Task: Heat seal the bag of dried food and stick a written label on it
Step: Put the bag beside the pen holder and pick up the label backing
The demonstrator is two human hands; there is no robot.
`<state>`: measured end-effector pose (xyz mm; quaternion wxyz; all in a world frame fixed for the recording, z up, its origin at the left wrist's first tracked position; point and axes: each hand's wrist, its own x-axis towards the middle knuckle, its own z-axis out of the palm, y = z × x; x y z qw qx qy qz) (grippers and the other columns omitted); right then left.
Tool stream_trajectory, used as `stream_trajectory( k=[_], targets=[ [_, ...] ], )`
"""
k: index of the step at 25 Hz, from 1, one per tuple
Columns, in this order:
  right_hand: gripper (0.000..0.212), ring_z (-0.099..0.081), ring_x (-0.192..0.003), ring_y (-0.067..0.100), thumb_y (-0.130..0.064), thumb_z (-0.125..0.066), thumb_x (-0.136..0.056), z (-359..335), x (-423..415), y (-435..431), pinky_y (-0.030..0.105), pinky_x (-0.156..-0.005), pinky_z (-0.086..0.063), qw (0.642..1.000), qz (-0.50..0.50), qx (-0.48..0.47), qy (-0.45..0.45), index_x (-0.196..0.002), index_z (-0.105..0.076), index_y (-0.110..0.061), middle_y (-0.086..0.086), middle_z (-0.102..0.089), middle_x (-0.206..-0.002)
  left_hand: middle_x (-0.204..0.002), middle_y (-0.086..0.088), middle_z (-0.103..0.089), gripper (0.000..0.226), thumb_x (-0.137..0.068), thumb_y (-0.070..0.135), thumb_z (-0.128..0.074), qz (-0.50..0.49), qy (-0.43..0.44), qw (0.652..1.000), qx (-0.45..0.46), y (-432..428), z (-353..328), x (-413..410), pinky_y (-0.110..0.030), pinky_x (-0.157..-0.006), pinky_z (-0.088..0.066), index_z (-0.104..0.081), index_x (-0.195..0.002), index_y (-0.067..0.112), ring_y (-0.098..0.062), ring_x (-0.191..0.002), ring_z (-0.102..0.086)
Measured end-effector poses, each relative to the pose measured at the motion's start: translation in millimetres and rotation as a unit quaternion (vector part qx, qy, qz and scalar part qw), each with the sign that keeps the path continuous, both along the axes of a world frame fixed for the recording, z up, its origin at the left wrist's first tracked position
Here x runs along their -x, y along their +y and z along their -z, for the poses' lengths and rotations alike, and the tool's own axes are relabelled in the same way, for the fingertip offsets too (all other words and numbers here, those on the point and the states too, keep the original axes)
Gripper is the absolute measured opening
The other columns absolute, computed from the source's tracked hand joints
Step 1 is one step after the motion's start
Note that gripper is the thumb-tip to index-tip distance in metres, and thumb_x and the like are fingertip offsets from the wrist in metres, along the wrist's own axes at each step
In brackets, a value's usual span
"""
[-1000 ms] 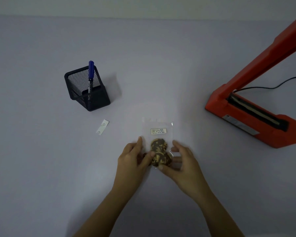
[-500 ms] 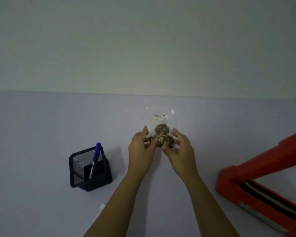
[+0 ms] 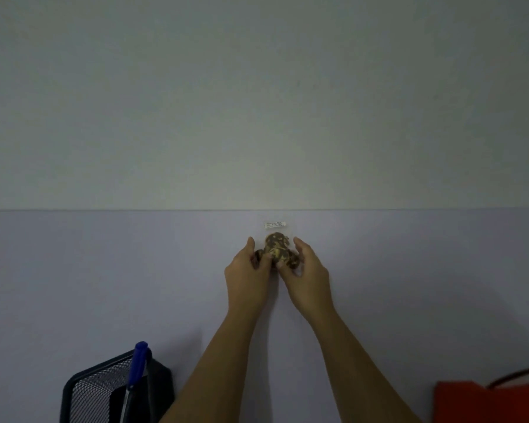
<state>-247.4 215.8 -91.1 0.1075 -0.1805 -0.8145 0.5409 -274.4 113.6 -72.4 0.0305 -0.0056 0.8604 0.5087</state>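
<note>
Far down-left of the small clear plastic bag of brown dried food (image 3: 276,250), a black wire-mesh pen holder (image 3: 101,392) is standing on the pale lilac counter (image 3: 74,270), with a blue-capped pen (image 3: 136,366) poking out of it. The person's left hand (image 3: 248,271) is holding the bag's left side, its grip curled round the edge with the thumb lying on the front. Between the two hands the bag is being held upright, facing the camera. The hands are hiding whether its bottom is touching the counter. On the bag's upper part, above the food, a small white written label (image 3: 275,224) is sitting flat and level. The right hand (image 3: 308,271) is grasping the bag's right side, its grip clenched on it likewise. Far down-right of the bag, a corner of the red heat sealer (image 3: 486,403) is showing, with a dark cable (image 3: 515,373) arching above it.

The labelling looks done. The bag's top edge is too faint to show a seal, so I cannot tell whether sealing is finished. With both hands presenting the bag away from the sealer, the task is probably nearing its end, with perhaps a check of the seal left.
</note>
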Motion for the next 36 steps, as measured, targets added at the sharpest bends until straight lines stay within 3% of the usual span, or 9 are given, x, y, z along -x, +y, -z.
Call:
stream_trajectory(
  k=[2, 9, 14, 17, 20, 25, 28, 32, 36],
  targets=[
    [0.060, -0.049, -0.124, 0.021, -0.019, -0.065, -0.085, 3.7, 2.3, 3.1, 0.032, -0.105, -0.039, 1.000, -0.008, -0.016, 0.004, -0.138, -0.038, -0.013, 0.007, -0.049, -0.139, -0.116, -0.014, -0.064, 0.047, -0.094, 0.020, -0.053, 0.008, 0.006, 1.000, 0.009, 1.7, 1.2, 2.0, -0.006, -0.068, -0.026, -0.042, -0.138, 0.007, -0.009, -0.091, -0.052],
    [0.065, -0.040, -0.131, 0.024, -0.028, -0.064, -0.085, 3.7, 12.0, 9.1, 0.038, -0.109, -0.034, 0.997, -0.028, -0.063, -0.017, -0.140, -0.034, -0.011, 0.011, -0.042, -0.143, -0.107, -0.017, -0.061, 0.043, -0.097, 0.021, -0.047, 0.012, -0.017, 1.000, 0.021, 6.4, -4.8, 9.7, -0.012, -0.064, -0.027, -0.042, -0.133, -0.001, -0.025, -0.097, -0.055],
    [0.059, -0.030, -0.136, 0.029, -0.030, -0.056, -0.090, -4.8, -20.8, -16.7, 0.046, -0.112, -0.028, 0.990, -0.037, -0.139, 0.006, -0.139, -0.033, -0.007, 0.015, -0.035, -0.146, -0.146, -0.015, -0.038, 0.055, -0.097, 0.016, -0.046, -0.040, 0.023, 0.999, 0.004, -8.7, -47.1, -29.3, -0.029, -0.108, -0.032, -0.023, -0.145, 0.004, -0.026, -0.132, -0.039],
    [0.054, -0.026, -0.139, 0.029, -0.030, -0.045, -0.095, -8.7, -58.1, -34.2, 0.044, -0.114, -0.025, 0.963, -0.102, -0.249, 0.003, -0.141, -0.032, -0.006, 0.014, -0.031, -0.149, -0.153, -0.012, -0.026, 0.058, -0.096, 0.014, -0.046, -0.058, 0.102, 0.992, 0.056, -40.1, -84.8, -72.4, -0.015, -0.107, -0.014, -0.017, -0.146, 0.005, -0.023, -0.138, -0.027],
    [0.054, -0.018, -0.143, 0.027, -0.035, -0.033, -0.096, -2.3, -83.1, -48.5, 0.041, -0.116, -0.016, 0.927, -0.183, -0.326, -0.037, -0.142, -0.028, -0.008, 0.012, -0.025, -0.153, -0.155, -0.014, -0.018, 0.065, -0.095, 0.021, -0.048, -0.103, 0.142, 0.974, 0.145, -81.9, -100.9, -113.2, -0.023, -0.109, -0.015, -0.013, -0.147, 0.003, -0.027, -0.140, -0.019],
    [0.065, -0.006, -0.145, 0.022, -0.042, -0.013, -0.089, 13.6, -99.6, -61.0, 0.041, -0.116, -0.008, 0.892, -0.189, -0.397, -0.105, -0.146, -0.017, -0.013, 0.006, -0.011, -0.157, -0.157, -0.016, 0.004, 0.097, -0.083, 0.064, -0.044, -0.155, -0.039, 0.938, 0.309, -133.9, -80.3, -164.1, -0.047, -0.114, -0.011, 0.000, -0.148, 0.007, -0.033, -0.144, 0.001],
    [0.072, -0.007, -0.145, 0.021, -0.045, -0.002, -0.083, 15.2, -98.1, -62.7, 0.042, -0.116, -0.009, 0.881, -0.183, -0.422, -0.109, -0.147, -0.014, -0.013, 0.005, -0.010, -0.157, -0.157, -0.014, -0.001, 0.101, -0.079, 0.063, -0.051, -0.162, -0.085, 0.952, 0.247, -138.8, -67.7, -169.7, -0.048, -0.110, -0.022, 0.000, -0.148, 0.010, -0.036, -0.141, -0.009],
    [0.064, -0.007, -0.145, 0.020, -0.037, -0.014, -0.087, 15.9, -96.4, -61.9, 0.041, -0.116, -0.008, 0.882, -0.174, -0.423, -0.115, -0.147, -0.014, -0.014, 0.004, -0.010, -0.157, -0.145, -0.011, -0.027, 0.098, -0.079, 0.045, -0.063, -0.195, -0.042, 0.971, 0.132, -139.8, -60.4, -162.8, -0.033, -0.099, -0.034, -0.005, -0.149, 0.009, -0.027, -0.126, -0.034],
    [0.058, -0.001, -0.145, 0.017, -0.036, -0.016, -0.094, 17.6, -96.0, -62.0, 0.039, -0.117, -0.004, 0.878, -0.175, -0.427, -0.123, -0.147, -0.006, -0.016, 0.001, -0.003, -0.158, -0.141, -0.013, -0.030, 0.099, -0.078, 0.043, -0.066, -0.172, -0.009, 0.980, 0.098, -129.2, -60.5, -113.5, -0.027, -0.094, -0.035, -0.006, -0.148, 0.006, -0.026, -0.123, -0.038]
  ],
)
